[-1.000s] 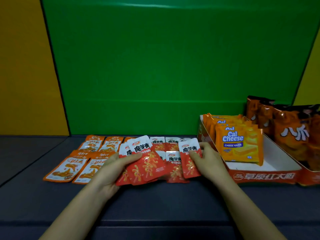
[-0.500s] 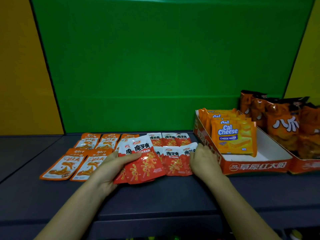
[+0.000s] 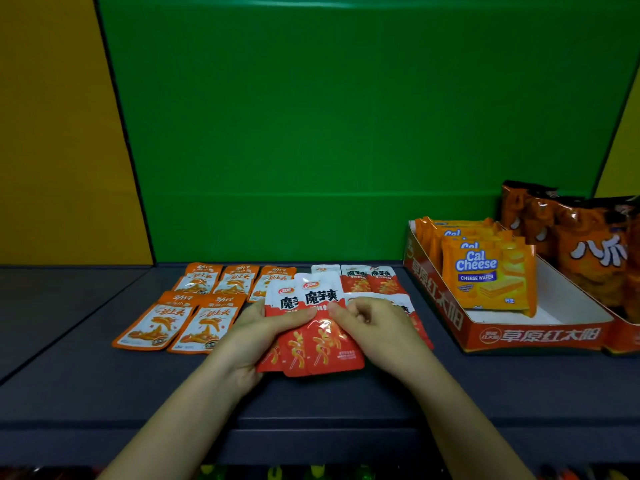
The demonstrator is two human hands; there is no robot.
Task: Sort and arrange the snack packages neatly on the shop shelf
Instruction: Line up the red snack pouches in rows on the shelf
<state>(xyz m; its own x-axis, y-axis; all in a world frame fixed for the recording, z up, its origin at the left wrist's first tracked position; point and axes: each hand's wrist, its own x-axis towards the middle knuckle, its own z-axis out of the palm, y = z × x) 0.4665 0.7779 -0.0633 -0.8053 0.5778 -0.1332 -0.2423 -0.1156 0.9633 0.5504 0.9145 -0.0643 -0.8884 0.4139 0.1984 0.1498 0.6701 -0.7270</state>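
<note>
My left hand holds a fanned stack of red-and-white snack packets just above the grey shelf, thumb across their front. My right hand has come over to the stack's right side, and its curled fingers pinch the front packet near its middle. More red-and-white packets lie flat in rows behind and under my right hand. Several orange packets lie in two rows to the left.
A red cardboard display tray at the right holds upright Cal Cheese wafer packs. Dark orange snack bags stand further right. A green back panel closes the shelf behind. Bright packages show on a lower level below the shelf edge.
My right hand left the packet it had laid down on the right and moved left to the stack in my left hand. The stack came slightly nearer to me.
</note>
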